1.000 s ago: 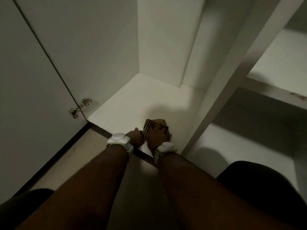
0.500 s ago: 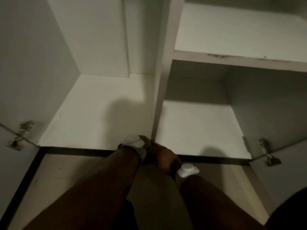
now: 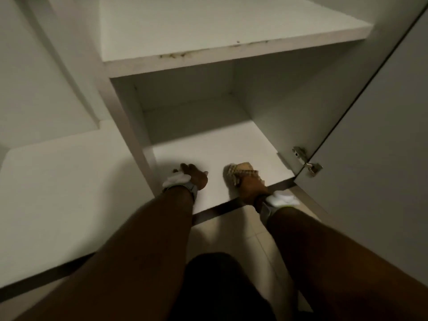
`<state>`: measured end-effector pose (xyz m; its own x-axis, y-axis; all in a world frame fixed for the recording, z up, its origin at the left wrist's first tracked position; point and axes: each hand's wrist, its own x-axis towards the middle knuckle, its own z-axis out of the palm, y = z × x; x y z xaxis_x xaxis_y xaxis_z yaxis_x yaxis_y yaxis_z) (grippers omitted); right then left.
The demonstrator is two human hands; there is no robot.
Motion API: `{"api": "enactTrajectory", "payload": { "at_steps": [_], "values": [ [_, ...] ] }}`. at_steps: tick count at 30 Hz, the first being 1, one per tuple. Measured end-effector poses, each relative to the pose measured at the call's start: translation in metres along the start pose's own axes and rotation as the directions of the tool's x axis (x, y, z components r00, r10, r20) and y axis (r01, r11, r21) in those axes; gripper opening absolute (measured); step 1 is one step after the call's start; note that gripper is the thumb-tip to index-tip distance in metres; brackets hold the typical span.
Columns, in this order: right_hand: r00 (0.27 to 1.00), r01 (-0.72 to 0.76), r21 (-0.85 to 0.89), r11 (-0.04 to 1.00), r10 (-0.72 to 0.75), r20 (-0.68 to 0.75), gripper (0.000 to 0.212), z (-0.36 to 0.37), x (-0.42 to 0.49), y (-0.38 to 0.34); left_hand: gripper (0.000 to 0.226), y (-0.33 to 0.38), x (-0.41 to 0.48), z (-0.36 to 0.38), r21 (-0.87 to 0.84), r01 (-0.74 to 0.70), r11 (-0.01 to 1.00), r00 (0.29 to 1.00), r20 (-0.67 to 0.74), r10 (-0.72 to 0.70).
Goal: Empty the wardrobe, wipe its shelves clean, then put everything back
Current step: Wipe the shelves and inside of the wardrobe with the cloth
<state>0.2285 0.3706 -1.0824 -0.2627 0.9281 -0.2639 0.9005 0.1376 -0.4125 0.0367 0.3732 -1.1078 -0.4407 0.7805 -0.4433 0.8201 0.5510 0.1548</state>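
I find my right hand [image 3: 251,187] pinning the cloth [image 3: 239,171] mid-frame (finger curl unreadable), the shelf [image 3: 208,149] stretching up-frame; left hand [image 3: 194,177] loose-fingered, empty.

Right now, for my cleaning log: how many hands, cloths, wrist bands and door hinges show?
Hands: 2, left hand, right hand
Checked cloth: 1
White wrist bands: 2, left band, right band
Door hinge: 1
Total: 6

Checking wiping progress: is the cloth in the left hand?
No, the right hand grips the cloth on the bottom shelf; the left hand holds nothing.
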Motion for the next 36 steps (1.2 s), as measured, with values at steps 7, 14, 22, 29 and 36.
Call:
{"api": "enactTrajectory", "payload": {
  "at_steps": [7,14,22,29,36],
  "values": [
    [0.941,0.067,-0.179,0.982,-0.002,0.339,0.069,-0.019,0.002,0.002,0.091,0.004,-0.006,0.049,-0.164,-0.028,0.986,0.976,-0.218,-0.009],
    [0.951,0.14,-0.235,0.962,-0.064,0.303,0.065,-0.006,0.034,0.023,0.091,0.006,-0.004,0.059,-0.127,0.015,0.992,0.948,-0.314,-0.054],
    [0.966,0.174,-0.214,0.961,-0.126,0.225,0.073,0.013,0.068,0.018,0.086,-0.002,0.015,0.053,-0.042,0.006,0.999,0.935,-0.354,-0.021],
    [0.928,0.336,-0.338,0.879,-0.247,0.28,0.071,-0.003,0.168,-0.01,0.085,0.0,0.037,0.047,-0.035,0.014,0.999,0.888,-0.459,-0.029],
    [0.823,0.567,-0.326,0.756,-0.532,0.198,0.066,-0.008,0.196,0.003,0.084,0.003,0.035,0.046,-0.006,0.07,0.998,0.906,-0.418,-0.066]
  ]
}}
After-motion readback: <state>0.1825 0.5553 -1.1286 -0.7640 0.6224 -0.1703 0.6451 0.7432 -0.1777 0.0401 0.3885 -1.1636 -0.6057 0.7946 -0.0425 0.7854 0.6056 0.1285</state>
